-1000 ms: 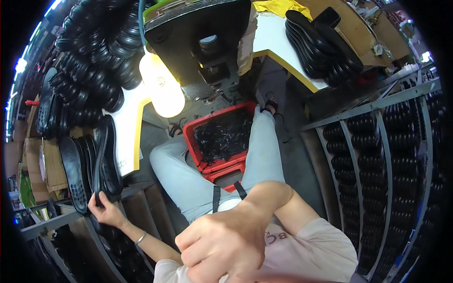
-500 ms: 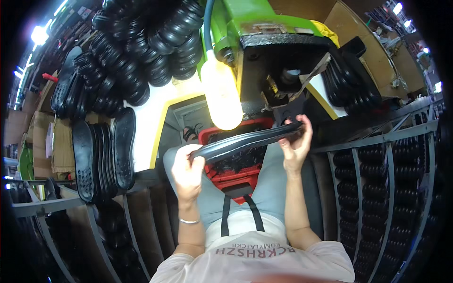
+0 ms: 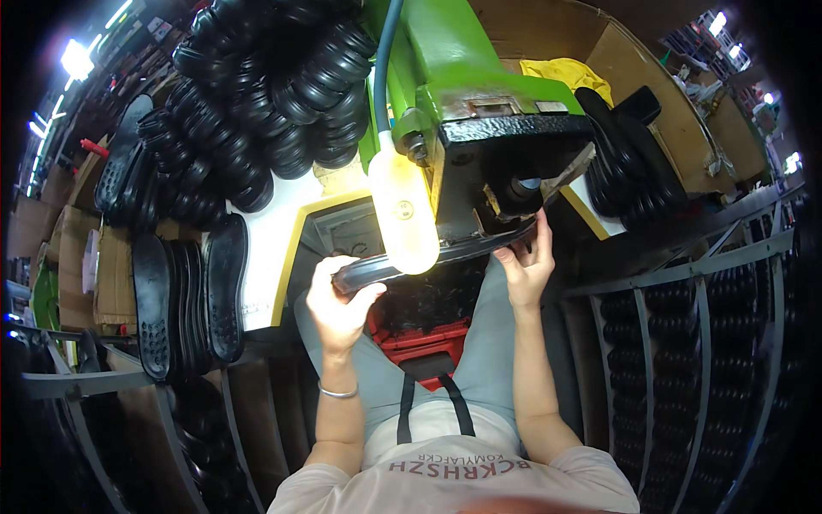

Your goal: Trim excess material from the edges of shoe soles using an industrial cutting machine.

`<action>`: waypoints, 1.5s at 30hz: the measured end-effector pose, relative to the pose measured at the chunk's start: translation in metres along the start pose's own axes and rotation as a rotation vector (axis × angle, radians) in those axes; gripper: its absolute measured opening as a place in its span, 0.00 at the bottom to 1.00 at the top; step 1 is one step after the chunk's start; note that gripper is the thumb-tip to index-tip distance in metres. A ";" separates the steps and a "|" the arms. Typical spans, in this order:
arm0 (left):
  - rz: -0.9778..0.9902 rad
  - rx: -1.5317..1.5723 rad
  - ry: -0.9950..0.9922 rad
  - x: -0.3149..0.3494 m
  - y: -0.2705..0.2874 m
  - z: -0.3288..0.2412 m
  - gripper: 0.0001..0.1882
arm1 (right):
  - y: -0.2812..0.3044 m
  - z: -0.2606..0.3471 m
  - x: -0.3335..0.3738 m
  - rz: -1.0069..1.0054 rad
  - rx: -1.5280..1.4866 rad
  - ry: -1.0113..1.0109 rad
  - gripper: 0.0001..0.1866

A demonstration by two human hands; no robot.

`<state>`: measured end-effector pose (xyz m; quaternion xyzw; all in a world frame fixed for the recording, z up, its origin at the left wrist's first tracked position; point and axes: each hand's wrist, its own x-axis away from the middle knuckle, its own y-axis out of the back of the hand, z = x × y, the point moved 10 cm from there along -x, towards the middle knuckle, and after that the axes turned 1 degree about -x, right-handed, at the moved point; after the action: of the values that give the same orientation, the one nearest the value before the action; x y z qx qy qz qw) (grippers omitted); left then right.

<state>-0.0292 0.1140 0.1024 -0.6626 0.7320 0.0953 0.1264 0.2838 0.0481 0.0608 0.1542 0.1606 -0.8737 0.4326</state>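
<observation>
A black shoe sole (image 3: pixel 462 250) is held edge-up between my two hands, its far end close under the dark head of a green machine (image 3: pixel 514 98). My left hand (image 3: pixel 336 301) pinches the sole's left end between thumb and fingers. At the right end, my right hand (image 3: pixel 528 267) grips it, fingertips right beside the machine's working part (image 3: pixel 521 193). A glowing lamp (image 3: pixel 402 210) hangs in front of the sole and hides part of its middle.
Black soles (image 3: pixel 227 287) stand in a row on the white table (image 3: pixel 265 257) at left, with bundled soles (image 3: pixel 291 94) piled behind. More soles (image 3: pixel 629 163) lie right of the machine. A red bin (image 3: pixel 419 343) sits between my knees. Metal racks (image 3: pixel 685 278) flank me.
Both hands have carried the sole forward, up to the machine head and partly behind the lamp. The view has tilted slightly, so the machine appears lower.
</observation>
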 end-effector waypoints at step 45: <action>0.012 0.126 0.044 0.018 -0.097 0.117 0.18 | 0.077 -0.091 0.033 -0.272 -0.045 -0.304 0.30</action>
<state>0.0722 0.1227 -0.0115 -0.6511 0.7430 0.0351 0.1509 0.3384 0.0181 -0.0458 -0.0123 0.1324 -0.9335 0.3330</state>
